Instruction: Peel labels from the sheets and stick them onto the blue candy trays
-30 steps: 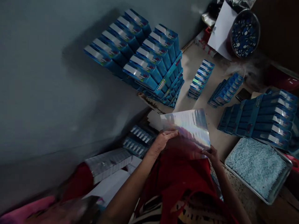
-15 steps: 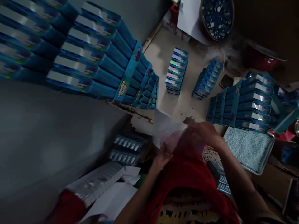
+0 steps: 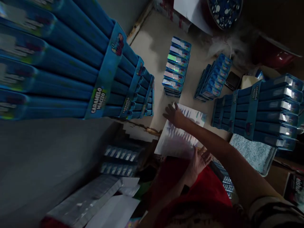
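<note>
A pale, shiny sheet (image 3: pixel 174 142) with rows of toothed marks lies on the near part of the table, its near edge by my red apron (image 3: pixel 174 172). Across its far left corner reaches my right hand (image 3: pixel 176 116), fingers spread. My left hand (image 3: pixel 198 163) is at the sheet's near right edge, palm partly turned up and fingers apart; whether it touches the sheet I cannot tell. Just beyond the sheet stand a small stack of blue candy boxes (image 3: pixel 175 68) and a second blue box stack (image 3: pixel 213 77).
Tall banded stacks of blue boxes rise at left (image 3: pixel 102 76) and right (image 3: pixel 254 107). A tray of pale blue granules (image 3: pixel 251 153) sits at the right. Behind are a bowl of wrapped pieces (image 3: pixel 224 12), a red bowl (image 3: pixel 273 52) and a small dark device (image 3: pixel 232 80).
The sheet, earlier raised and bent between both hands, now lies flat. My right hand has crossed left to its far corner; my left hand has shifted right. The camera view has moved closer.
</note>
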Demonstrator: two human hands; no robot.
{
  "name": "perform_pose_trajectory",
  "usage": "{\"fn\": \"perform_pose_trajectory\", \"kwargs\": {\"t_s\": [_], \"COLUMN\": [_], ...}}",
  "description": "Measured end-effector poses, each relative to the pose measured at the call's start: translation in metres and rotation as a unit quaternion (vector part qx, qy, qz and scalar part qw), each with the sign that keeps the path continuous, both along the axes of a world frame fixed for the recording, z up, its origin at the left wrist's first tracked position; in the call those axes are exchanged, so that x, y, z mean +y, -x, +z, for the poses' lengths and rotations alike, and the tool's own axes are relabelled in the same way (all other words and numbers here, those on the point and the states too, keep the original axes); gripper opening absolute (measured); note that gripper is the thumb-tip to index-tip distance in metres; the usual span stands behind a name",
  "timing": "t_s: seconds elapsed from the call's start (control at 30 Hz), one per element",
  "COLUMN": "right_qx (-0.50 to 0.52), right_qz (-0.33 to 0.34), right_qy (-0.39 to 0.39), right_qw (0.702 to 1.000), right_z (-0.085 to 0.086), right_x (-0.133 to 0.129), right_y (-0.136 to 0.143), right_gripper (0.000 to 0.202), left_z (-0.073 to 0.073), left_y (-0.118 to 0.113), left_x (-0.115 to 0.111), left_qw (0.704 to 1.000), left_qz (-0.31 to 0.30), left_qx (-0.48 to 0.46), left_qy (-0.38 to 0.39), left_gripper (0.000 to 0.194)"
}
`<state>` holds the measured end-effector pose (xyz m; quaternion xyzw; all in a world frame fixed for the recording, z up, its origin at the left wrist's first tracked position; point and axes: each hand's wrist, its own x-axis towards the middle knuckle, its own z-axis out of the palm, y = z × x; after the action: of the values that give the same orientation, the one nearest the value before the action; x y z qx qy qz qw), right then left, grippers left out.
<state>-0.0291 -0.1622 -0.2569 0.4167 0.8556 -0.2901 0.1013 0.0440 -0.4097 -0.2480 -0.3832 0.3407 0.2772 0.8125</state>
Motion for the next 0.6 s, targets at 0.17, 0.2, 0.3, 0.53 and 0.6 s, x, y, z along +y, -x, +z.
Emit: {"fn": "perform_pose_trajectory", "kwargs": {"t_s": [0.17,0.2,0.3,0.53,0.6], "right_qx": [0.055,0.037,-0.046,-0.122,-0.124], "right_qz": [-0.162,-0.219,-0.305,-0.288,-0.297], "right_qy": [-0.079,-0.09,-0.1,-0.107,-0.131], "right_qw": [0.982,0.971,0.946,0.944,0.938], "right_z": [-0.001,-0.005,-0.019,-0.038,-0.04], "right_x": [-0.074,-0.079,-0.071,-0.048,-0.053], "right_y": [-0.1,-0.115,-0.139,-0.136,-0.137], "right_gripper": [0.042,0.041,0.052,0.07,0.07], "left_z": [0.008,0.006,-0.009,-0.061,-0.068], "left_y": [0.078,0.1,0.159,0.182,0.179], "left_x": [0.023,0.041,0.12,0.26,0.263], "left_qw": [0.927,0.864,0.605,0.112,0.093], "left_qz": [-0.195,-0.232,-0.319,-0.482,-0.489], "left_qx": [0.242,0.365,0.631,0.567,0.561], "left_qy": [-0.21,-0.257,-0.365,-0.659,-0.662], "left_gripper": [0.038,0.03,0.015,0.059,0.059]}}
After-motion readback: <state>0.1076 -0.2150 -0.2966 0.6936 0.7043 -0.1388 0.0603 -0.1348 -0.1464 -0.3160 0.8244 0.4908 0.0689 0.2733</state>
